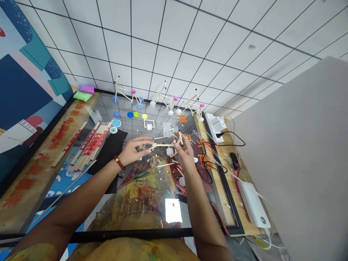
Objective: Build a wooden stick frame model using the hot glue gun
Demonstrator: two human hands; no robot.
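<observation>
Both hands hold a small frame of pale wooden sticks [164,145] above the glass tabletop. My left hand [132,150] pinches its left end, where short sticks cross, between thumb and fingers. At the other end, my right hand [185,154] grips the frame beside an upright stick with a black tip [180,138]. A white round piece [170,151] shows just under the frame, but whether it is attached I cannot tell. Beyond the hands lies a small square stick frame [149,124] with a white piece. Loose sticks [165,165] lie beneath the hands.
Several tricycle-like stick models [125,92] with pink seats stand along the back edge. Coloured round caps [130,114] lie before them. Packs of chopsticks [94,146] are at left, near black sheet [108,145]. Cables [214,165] and a white power device [254,204] are at right.
</observation>
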